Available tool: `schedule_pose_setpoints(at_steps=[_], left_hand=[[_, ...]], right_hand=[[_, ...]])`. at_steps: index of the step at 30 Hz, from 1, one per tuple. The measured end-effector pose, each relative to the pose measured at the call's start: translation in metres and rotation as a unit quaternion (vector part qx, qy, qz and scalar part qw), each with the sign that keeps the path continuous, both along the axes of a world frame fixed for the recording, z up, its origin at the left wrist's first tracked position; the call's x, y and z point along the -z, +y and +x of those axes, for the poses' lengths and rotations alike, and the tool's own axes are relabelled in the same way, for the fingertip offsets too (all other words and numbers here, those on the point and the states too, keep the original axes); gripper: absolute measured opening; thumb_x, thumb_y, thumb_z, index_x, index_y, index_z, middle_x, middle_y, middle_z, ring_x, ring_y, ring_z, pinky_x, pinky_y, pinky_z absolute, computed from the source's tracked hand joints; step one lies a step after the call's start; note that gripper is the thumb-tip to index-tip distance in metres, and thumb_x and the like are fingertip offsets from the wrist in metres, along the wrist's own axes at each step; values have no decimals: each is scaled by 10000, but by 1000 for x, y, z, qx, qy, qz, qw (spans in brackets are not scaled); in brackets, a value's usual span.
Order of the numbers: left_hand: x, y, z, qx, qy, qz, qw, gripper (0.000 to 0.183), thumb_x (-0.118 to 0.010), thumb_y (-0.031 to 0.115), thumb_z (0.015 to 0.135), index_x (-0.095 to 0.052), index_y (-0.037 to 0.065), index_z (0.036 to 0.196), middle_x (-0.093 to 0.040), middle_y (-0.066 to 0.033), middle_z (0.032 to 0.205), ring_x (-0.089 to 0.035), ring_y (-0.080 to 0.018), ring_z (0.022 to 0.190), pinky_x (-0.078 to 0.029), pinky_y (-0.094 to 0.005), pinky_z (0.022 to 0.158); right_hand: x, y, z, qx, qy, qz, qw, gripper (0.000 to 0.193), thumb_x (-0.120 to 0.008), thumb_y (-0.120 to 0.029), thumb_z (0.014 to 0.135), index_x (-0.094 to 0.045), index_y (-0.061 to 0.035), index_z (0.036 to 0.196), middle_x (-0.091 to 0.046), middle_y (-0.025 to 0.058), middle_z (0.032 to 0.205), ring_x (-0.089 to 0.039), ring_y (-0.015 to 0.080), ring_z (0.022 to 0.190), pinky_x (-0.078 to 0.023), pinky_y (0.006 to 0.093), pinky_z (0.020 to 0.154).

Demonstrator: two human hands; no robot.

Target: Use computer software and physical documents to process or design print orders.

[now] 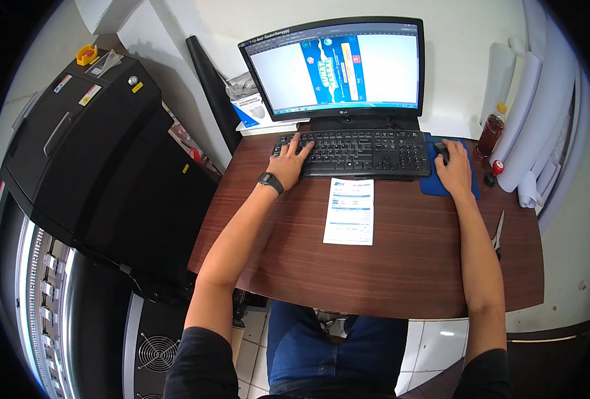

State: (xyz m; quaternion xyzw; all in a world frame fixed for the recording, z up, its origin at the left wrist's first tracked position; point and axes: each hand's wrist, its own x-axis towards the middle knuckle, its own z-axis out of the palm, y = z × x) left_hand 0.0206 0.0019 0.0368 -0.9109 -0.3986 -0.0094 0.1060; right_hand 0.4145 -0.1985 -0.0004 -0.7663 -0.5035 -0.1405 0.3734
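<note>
My left hand [287,166] rests on the left end of a black keyboard [395,151], its fingers spread over the keys. On the right, my right hand [457,171] is wrapped over a black computer mouse [442,153], which sits on a blue mouse pad [431,187]. Behind the keyboard stands a monitor [388,73] showing a blue poster layout on a white page. A printed paper form [349,213] lies flat on the brown desk [275,259], just in front of the keyboard.
Scissors [499,233] lie by my right forearm. A self-inking stamp [494,171] and a bottle of dark red liquid [490,135] stand at the desk's right edge, beside tall white paper rolls [548,123]. A large black machine [115,153] fills the left; a box [252,110] sits beside the monitor.
</note>
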Motion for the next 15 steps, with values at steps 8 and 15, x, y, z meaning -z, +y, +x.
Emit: schedule_pose_setpoints(at_steps=[8, 15], left_hand=[[-11, 3, 6, 23, 40, -25, 999, 957, -686, -11, 839, -252, 318, 1626, -133, -168, 1702, -408, -399, 1443, -509, -628, 1024], [5, 11, -11, -19, -114, -32, 993, 952, -660, 1, 817, -243, 265, 1631, -177, -196, 1676, -385, -427, 1447, -521, -645, 978]], right_hand=[[3, 0, 5, -8, -17, 13, 1000, 441, -606, -191, 886, -627, -13, 1289, -609, 181, 1227, -567, 374, 1190, -481, 460, 1013], [2, 1, 2, -10, -9, 5, 1000, 447, -614, -187, 881, -629, -14, 1293, -607, 190, 1230, -568, 371, 1191, -478, 458, 1016]])
